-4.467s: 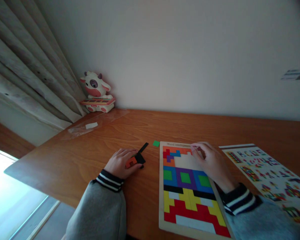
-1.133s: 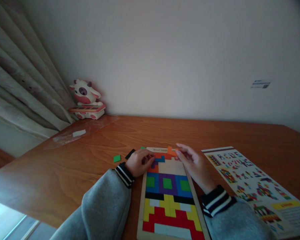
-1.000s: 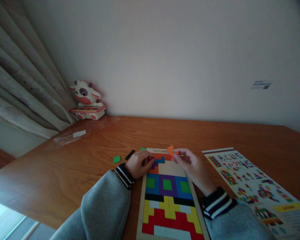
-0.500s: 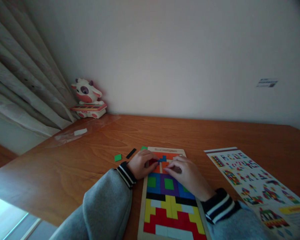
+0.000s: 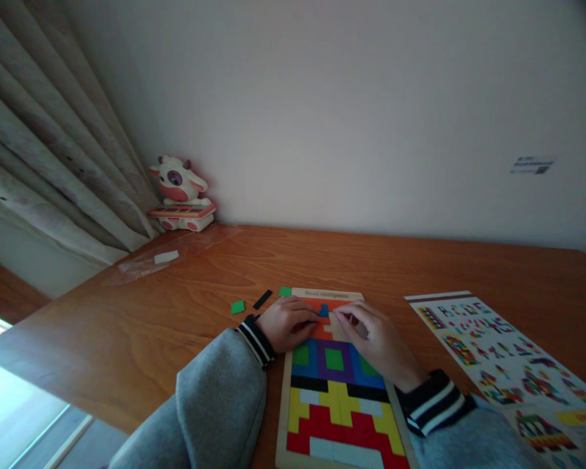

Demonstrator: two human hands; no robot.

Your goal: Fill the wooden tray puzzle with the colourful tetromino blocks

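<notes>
A wooden puzzle board [image 5: 332, 294] is laid flat on the table [image 5: 371, 260], its lower part filled with coloured pieces. Near its top, an orange piece [image 5: 327, 329] and a blue piece [image 5: 324, 311] can be seen between the hands. The upper left is partly covered by the left hand [image 5: 289, 322], its fingers bent; whether a piece is gripped cannot be told. Over the upper right, the right hand's [image 5: 378, 345] thumb and fingertips are held nearly together; anything pinched there cannot be made out. Two green squares [image 5: 237, 307] and a black bar [image 5: 262, 299] are scattered leftward. A printed sheet [image 5: 493, 352] is placed at right, a cow toy [image 5: 180, 189] at back left.
</notes>
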